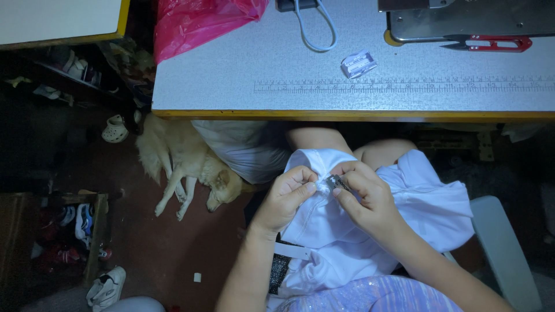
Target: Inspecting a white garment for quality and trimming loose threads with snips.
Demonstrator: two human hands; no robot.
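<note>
At lower centre, the left hand (pixel 287 193) pinches a fold of white cloth (pixel 370 231). The right hand (pixel 364 196) pinches a small metal tool (pixel 337 183) against it. Red snips (pixel 491 43) lie on the counter (pixel 243 81), upper right.

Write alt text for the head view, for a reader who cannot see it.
Seen from above, a seated person's left hand pinches white fabric on the lap while the right hand presses a small metal tool to it. Ahead is a grey table with red snips; a pale dog lies on the floor.
</note>
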